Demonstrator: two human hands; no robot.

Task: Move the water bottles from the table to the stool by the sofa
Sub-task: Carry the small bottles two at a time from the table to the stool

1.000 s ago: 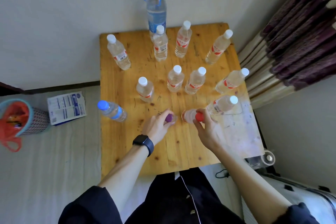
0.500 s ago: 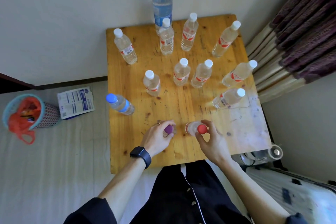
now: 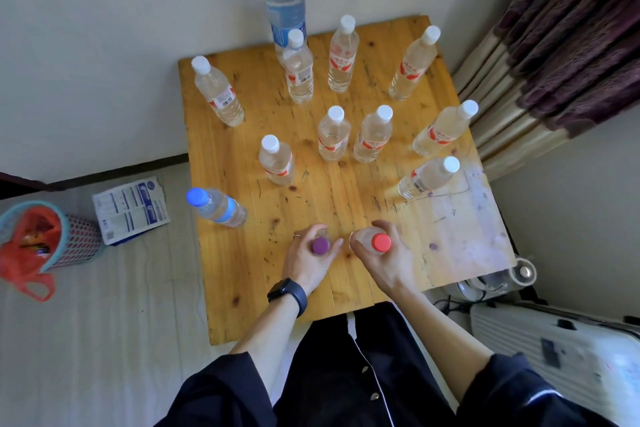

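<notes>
A wooden table [image 3: 235, 274] carries several clear water bottles with white caps, such as one [image 3: 277, 160] left of centre and one [image 3: 427, 177] at the right. A blue-capped bottle [image 3: 216, 206] stands at the left edge and a tall blue-handled bottle [image 3: 284, 0] at the back. Near the front, my left hand [image 3: 308, 262] grips a purple-capped bottle [image 3: 320, 245], and my right hand [image 3: 384, 262] grips a red-capped bottle [image 3: 380, 242] beside it. Both bottles' bodies are mostly hidden by my fingers. No stool or sofa is in view.
A basket with a red bag [image 3: 38, 239] and a printed packet [image 3: 131, 208] lie on the floor to the left. Curtains [image 3: 568, 45] hang at the right. A white suitcase [image 3: 561, 350] and a clear container [image 3: 498, 279] sit by the table's right front corner.
My hands have closed round the purple-capped and red-capped bottles and drawn them nearer the table's front edge. The camera has shifted, so the table sits lower in view.
</notes>
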